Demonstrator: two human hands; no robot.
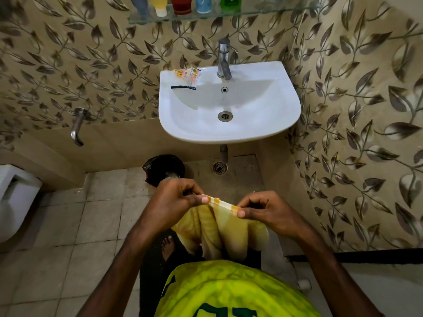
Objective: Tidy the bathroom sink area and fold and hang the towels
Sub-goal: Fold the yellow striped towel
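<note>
A yellow towel [219, 227] with an orange and white striped edge hangs in front of me, below the white sink [281, 106]. My left hand [177, 197] pinches the towel's top edge at its left end. My right hand [261, 208] pinches the same edge a little to the right. The cloth droops in folds between and under both hands. On the sink's back left rim lie an empty clear wrapper [188, 74] with orange print and a thin black strip [183, 87]. The basin itself holds nothing.
A chrome tap [223, 59] stands at the sink's back. A glass shelf [251, 12] above carries several bottles. A black-lined bin [163, 168] sits on the floor under the sink. A wall tap [77, 128] and a white toilet [16, 197] are at left.
</note>
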